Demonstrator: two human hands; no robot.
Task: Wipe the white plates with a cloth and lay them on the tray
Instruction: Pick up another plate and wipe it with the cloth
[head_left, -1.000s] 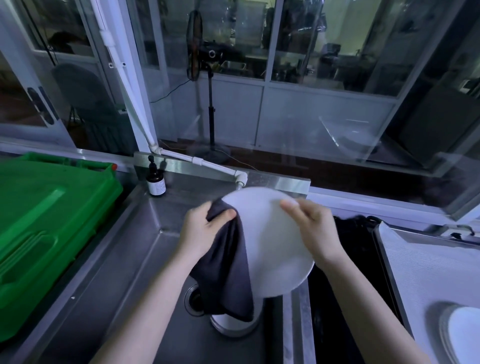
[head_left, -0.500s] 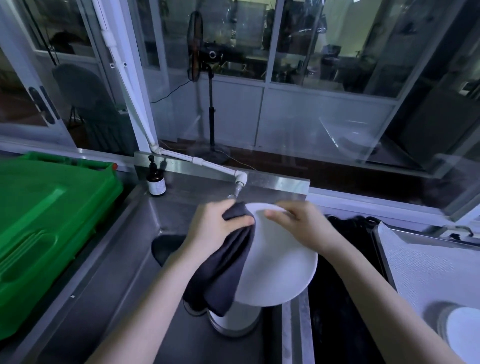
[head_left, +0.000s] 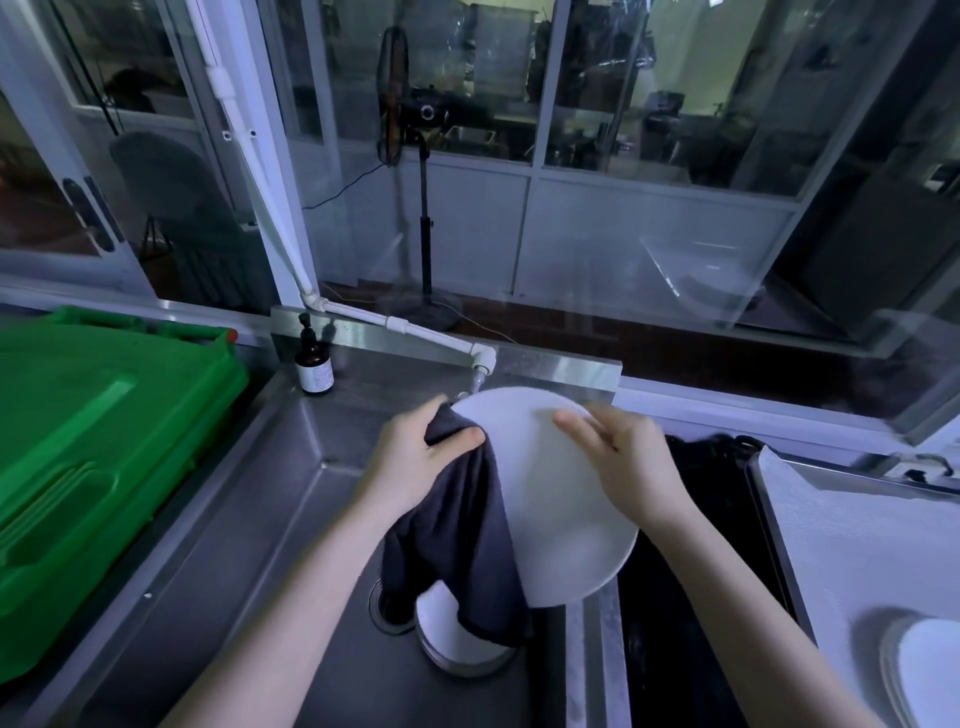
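While the right hand (head_left: 628, 467) holds the plate (head_left: 550, 499), left hand (head_left: 410, 462) pinches cloth (head_left: 457, 535).

Steel sink (head_left: 244, 525) with bottle (head_left: 313, 365), stacked plates (head_left: 453, 647).

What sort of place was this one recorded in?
Likely a commercial kitchen's dishwashing station: a deep stainless steel sink fed by a white plastic pipe tap, white plates stacked in its basin, and a dark grey cloth held against a round white plate over it.
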